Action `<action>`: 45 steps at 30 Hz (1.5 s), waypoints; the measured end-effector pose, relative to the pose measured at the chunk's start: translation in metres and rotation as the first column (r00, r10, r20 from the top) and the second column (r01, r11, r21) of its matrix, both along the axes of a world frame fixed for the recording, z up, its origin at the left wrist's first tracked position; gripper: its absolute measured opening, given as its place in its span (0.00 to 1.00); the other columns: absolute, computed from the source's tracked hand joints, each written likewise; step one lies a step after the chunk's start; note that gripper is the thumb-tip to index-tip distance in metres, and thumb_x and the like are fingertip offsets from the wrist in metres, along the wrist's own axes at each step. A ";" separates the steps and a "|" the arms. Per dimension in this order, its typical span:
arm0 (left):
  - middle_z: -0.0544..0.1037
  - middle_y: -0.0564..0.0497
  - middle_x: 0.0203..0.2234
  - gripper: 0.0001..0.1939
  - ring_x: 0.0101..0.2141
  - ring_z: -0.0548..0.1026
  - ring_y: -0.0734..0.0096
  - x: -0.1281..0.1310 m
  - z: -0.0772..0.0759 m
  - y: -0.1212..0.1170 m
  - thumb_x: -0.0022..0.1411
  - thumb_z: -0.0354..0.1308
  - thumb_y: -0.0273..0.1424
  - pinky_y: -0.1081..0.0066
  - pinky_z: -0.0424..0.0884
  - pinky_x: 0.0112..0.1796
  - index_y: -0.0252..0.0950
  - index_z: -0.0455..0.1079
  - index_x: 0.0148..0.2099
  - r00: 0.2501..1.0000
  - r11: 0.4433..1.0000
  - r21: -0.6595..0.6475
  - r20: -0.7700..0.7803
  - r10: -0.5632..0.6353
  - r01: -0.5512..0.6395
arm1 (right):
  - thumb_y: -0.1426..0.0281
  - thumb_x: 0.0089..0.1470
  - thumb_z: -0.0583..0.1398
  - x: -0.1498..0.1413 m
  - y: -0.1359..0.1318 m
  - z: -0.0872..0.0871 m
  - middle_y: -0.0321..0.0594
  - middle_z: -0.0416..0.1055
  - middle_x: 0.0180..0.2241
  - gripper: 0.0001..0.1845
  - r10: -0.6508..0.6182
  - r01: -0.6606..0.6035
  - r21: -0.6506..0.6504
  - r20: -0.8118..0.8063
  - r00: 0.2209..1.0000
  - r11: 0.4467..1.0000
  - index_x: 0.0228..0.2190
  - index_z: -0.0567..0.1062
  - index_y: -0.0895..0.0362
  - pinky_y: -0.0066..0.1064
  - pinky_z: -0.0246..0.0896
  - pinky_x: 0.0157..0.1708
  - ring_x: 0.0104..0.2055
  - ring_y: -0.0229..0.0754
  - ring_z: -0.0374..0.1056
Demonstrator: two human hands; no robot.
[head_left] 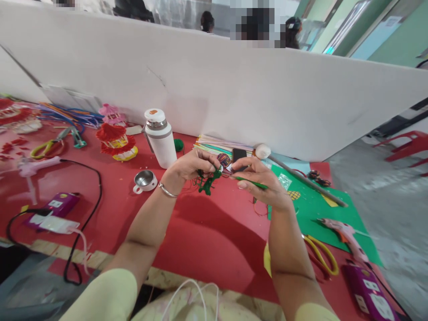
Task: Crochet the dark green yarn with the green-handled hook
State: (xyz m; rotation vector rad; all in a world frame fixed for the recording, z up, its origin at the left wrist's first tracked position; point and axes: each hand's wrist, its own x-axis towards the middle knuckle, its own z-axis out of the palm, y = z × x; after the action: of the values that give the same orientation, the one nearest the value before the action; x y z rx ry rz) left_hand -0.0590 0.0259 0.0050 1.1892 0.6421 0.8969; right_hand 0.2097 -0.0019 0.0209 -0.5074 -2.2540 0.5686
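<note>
Left hand point(194, 165) pinching green yarnwork point(207, 183), right hand point(269, 177) grasping slim green tool point(254, 183), red tabletop point(217, 236) open toward near edge point(160, 275)

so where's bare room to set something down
Red tabletop between the forearms, nearer than the green yarn piece; a smaller patch between the cup and black cable. Crowded: right end, with yellow handles, glue gun and purple box.

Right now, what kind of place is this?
Probably a craft workshop or craft classroom: the left hand holds green yarn work, a pink glue gun lies at the right, and a small red-and-yellow model stands on the table.
</note>
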 end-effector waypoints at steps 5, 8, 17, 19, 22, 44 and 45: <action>0.79 0.46 0.20 0.09 0.19 0.73 0.74 0.009 -0.003 -0.003 0.41 0.75 0.27 0.74 0.70 0.22 0.33 0.85 0.30 0.995 0.998 -0.015 0.067 0.069 -0.068 | 0.58 0.66 0.63 -0.018 0.009 -0.023 0.44 0.76 0.48 0.13 -0.001 -0.049 -0.179 -0.273 0.962 0.983 0.42 0.87 0.47 0.47 0.76 0.54 0.54 0.49 0.73; 0.83 0.44 0.26 0.09 0.23 0.75 0.72 0.023 -0.005 -0.008 0.45 0.76 0.30 0.72 0.72 0.26 0.34 0.86 0.32 0.966 0.969 0.067 0.121 0.228 -0.237 | 0.50 0.68 0.57 -0.035 0.014 -0.041 0.46 0.76 0.50 0.23 -0.140 -0.061 -0.410 -0.443 0.886 0.910 0.38 0.85 0.51 0.39 0.80 0.39 0.48 0.47 0.76; 0.84 0.43 0.46 0.11 0.49 0.80 0.60 0.042 0.004 -0.019 0.64 0.61 0.26 0.65 0.73 0.53 0.39 0.86 0.36 0.873 0.697 0.592 0.022 0.487 -0.404 | 0.50 0.68 0.57 -0.045 0.021 -0.051 0.45 0.79 0.48 0.21 -0.329 0.072 -0.451 -0.524 0.785 0.890 0.44 0.81 0.51 0.37 0.80 0.38 0.46 0.46 0.78; 0.84 0.43 0.46 0.12 0.51 0.80 0.59 0.042 0.003 -0.021 0.67 0.60 0.29 0.63 0.72 0.55 0.40 0.86 0.38 0.878 0.705 0.570 0.064 0.475 -0.423 | 0.50 0.68 0.57 -0.044 0.024 -0.052 0.43 0.79 0.47 0.20 -0.303 0.033 -0.450 -0.543 0.783 0.893 0.43 0.81 0.51 0.38 0.79 0.39 0.44 0.46 0.79; 0.85 0.43 0.44 0.07 0.51 0.80 0.58 0.042 0.001 -0.022 0.64 0.66 0.33 0.63 0.75 0.53 0.40 0.86 0.39 0.891 0.772 0.457 0.120 0.439 -0.442 | 0.50 0.68 0.57 -0.042 0.027 -0.053 0.43 0.80 0.47 0.22 -0.272 0.030 -0.423 -0.526 0.806 0.906 0.39 0.81 0.52 0.40 0.79 0.42 0.45 0.47 0.79; 0.83 0.49 0.35 0.10 0.33 0.77 0.72 0.079 -0.022 -0.026 0.55 0.70 0.31 0.72 0.73 0.35 0.36 0.83 0.40 0.654 0.623 0.201 0.232 0.720 -0.756 | 0.58 0.71 0.55 -0.074 -0.006 -0.058 0.45 0.70 0.49 0.15 -0.448 0.476 -0.095 -0.533 0.718 0.874 0.42 0.79 0.51 0.42 0.74 0.53 0.55 0.46 0.70; 0.84 0.49 0.35 0.11 0.33 0.78 0.72 0.081 -0.020 -0.027 0.53 0.72 0.31 0.72 0.74 0.35 0.36 0.84 0.40 0.656 0.644 0.141 0.250 0.712 -0.752 | 0.58 0.71 0.55 -0.074 -0.006 -0.060 0.46 0.69 0.49 0.14 -0.450 0.485 -0.081 -0.533 0.717 0.870 0.43 0.79 0.51 0.43 0.74 0.53 0.55 0.46 0.70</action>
State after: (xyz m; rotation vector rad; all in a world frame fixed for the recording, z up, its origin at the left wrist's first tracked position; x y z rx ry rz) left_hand 0.0218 -0.0013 -0.0151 1.0247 0.9237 1.8043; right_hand 0.1361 -0.0076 -0.0391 -0.7523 -1.5154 0.3141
